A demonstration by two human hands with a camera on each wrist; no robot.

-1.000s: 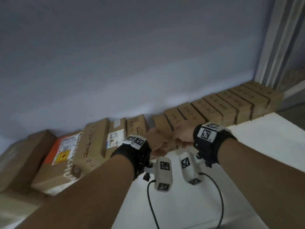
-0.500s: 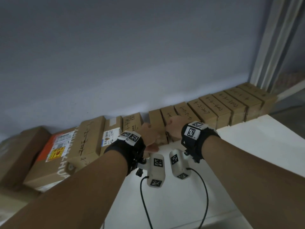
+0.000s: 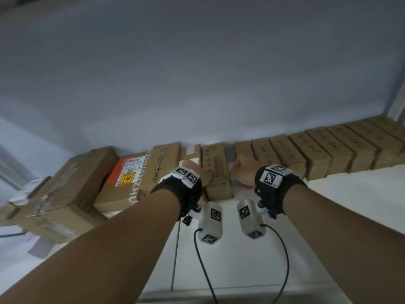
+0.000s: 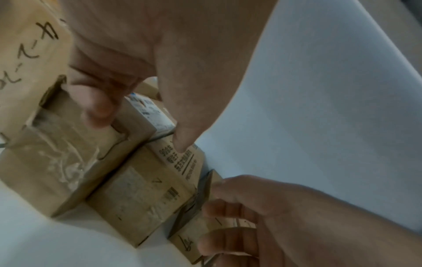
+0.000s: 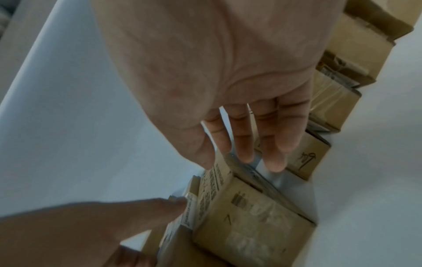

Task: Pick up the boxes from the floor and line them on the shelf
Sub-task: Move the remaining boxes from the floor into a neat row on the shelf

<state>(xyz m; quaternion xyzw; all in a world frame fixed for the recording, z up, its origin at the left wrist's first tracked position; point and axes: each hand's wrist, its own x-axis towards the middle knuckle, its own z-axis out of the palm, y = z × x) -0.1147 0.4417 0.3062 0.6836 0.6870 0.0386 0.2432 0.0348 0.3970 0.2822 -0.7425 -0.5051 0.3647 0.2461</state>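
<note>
The printed box [image 3: 215, 170], long axis up-frame, lies between the open right hand [image 3: 243, 170] and the left hand [image 3: 198, 172], whose thumb rests on it.

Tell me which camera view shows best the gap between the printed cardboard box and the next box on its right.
The head view: the narrow gap shows whole beside the brown printed cardboard box. The right wrist view shows part of it behind the right hand's fingers. In the left wrist view it shows only as a dark slit.
</note>
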